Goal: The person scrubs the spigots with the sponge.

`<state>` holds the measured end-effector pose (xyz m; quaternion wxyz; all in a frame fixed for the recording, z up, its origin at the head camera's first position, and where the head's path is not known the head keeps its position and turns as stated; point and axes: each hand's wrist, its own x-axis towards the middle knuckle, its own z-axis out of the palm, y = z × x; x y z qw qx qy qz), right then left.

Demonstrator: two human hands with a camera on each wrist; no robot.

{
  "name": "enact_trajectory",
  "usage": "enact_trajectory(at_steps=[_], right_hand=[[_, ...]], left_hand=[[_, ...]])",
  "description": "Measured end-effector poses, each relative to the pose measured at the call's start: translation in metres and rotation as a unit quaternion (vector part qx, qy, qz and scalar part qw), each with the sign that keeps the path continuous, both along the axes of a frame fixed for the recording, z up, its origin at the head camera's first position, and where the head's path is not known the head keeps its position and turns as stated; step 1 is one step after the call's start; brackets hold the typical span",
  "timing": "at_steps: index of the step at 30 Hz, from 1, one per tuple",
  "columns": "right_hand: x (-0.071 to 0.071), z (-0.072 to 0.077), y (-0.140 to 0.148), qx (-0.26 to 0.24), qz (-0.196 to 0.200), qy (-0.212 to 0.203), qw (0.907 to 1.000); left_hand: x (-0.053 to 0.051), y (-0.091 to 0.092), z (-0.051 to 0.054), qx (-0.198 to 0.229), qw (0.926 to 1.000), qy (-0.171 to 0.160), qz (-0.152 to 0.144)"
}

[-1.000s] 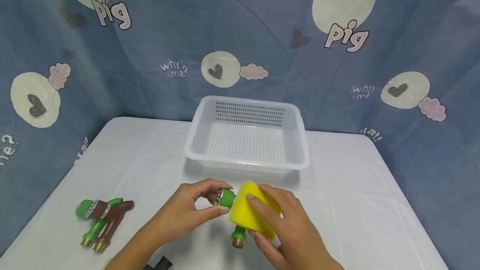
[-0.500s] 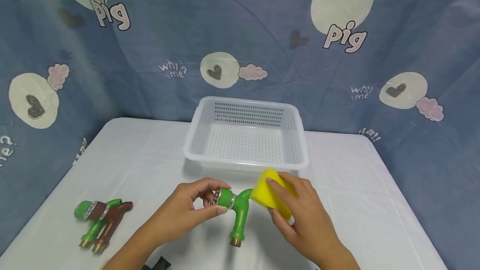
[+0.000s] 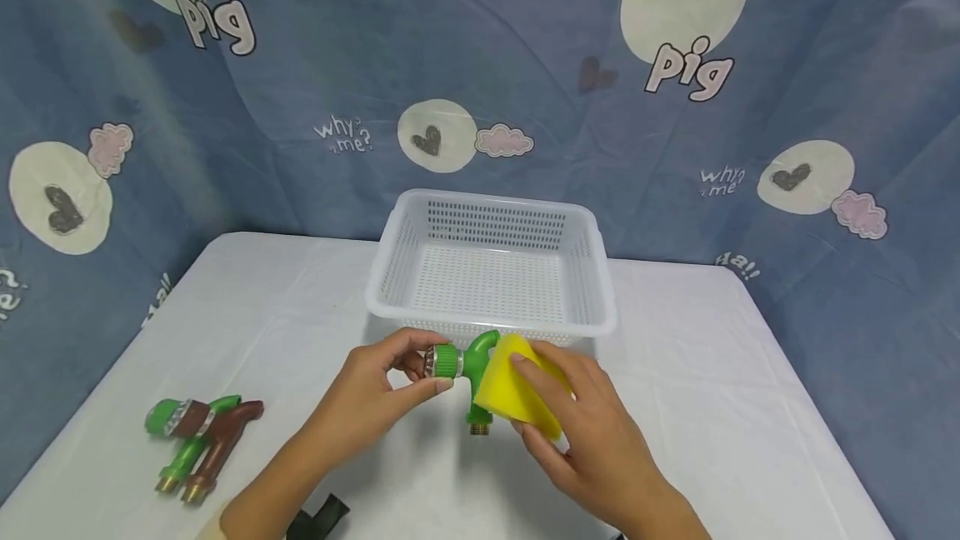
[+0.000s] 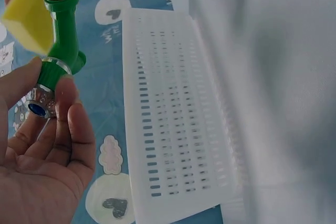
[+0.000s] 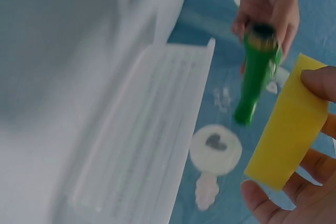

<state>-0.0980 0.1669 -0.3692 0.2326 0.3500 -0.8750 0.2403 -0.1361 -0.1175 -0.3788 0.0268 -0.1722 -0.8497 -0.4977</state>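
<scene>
My left hand [image 3: 375,397] pinches a green faucet [image 3: 477,363] by its ribbed green and silver knob, the brass threaded end pointing down in the head view. A yellow sponge [image 3: 517,386] is gripped between the thumb and fingers of my right hand [image 3: 592,432], just right of the faucet and covering part of its body. In the left wrist view the faucet [image 4: 65,30] stands in front of the sponge [image 4: 31,17]. The right wrist view has the sponge [image 5: 289,129] beside the faucet [image 5: 256,72]; whether they touch I cannot tell.
Behind my hands stands a white perforated basket [image 3: 491,282] with nothing in it. At the left lie a brown faucet [image 3: 225,444] and a green one [image 3: 183,461], crossing. A black object [image 3: 318,519] lies at the front edge, near my left forearm.
Both hands have shifted; the left has raised the faucet towards the basket. The sponge went right, off the faucet, then came back left over part of it.
</scene>
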Motion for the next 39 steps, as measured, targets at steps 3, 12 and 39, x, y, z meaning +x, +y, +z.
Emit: enact_trajectory(at_steps=[3,12,39], right_hand=[[-0.004,0.000,-0.012,0.001,0.038,0.026,0.9989],[-0.017,-0.004,-0.017,0.034,-0.008,0.008,0.9994],[-0.011,0.007,-0.005,0.000,0.037,-0.010,0.9993]], left_hand=[[-0.002,0.002,-0.001,0.006,0.9999,0.007,-0.006],[-0.003,0.003,-0.001,0.004,0.9998,0.009,-0.017],[-0.001,0.001,0.003,0.026,0.9982,-0.014,-0.052]])
